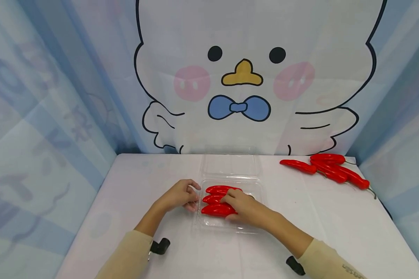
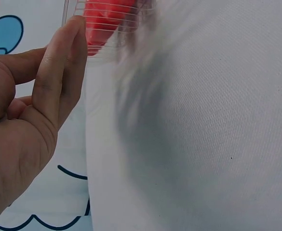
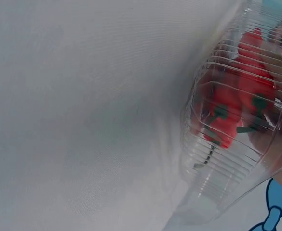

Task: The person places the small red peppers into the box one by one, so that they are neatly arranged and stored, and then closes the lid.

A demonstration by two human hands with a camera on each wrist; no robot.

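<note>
A clear plastic clamshell box (image 1: 209,223) lies on the table with its lid (image 1: 230,166) folded back. Inside it, three red chili peppers (image 1: 214,210) lie side by side, tips to the left. My right hand (image 1: 246,207) reaches in from the right and grips the nearest pepper, fingers over its far side and thumb at its near side. The hand covers the stem ends in the head view; green stems (image 3: 259,103) show through the ribbed wall in the right wrist view. My left hand (image 1: 183,195) is at the box's left edge, fingers loosely bent, fingertips right at the wall.
Several more red chili peppers (image 1: 329,170) lie in a loose group at the table's back right corner. Behind the white table (image 1: 143,174) hangs a curtain (image 1: 244,135) with a cartoon print. Dark wrist mounts (image 1: 160,246) stick out from both sleeves.
</note>
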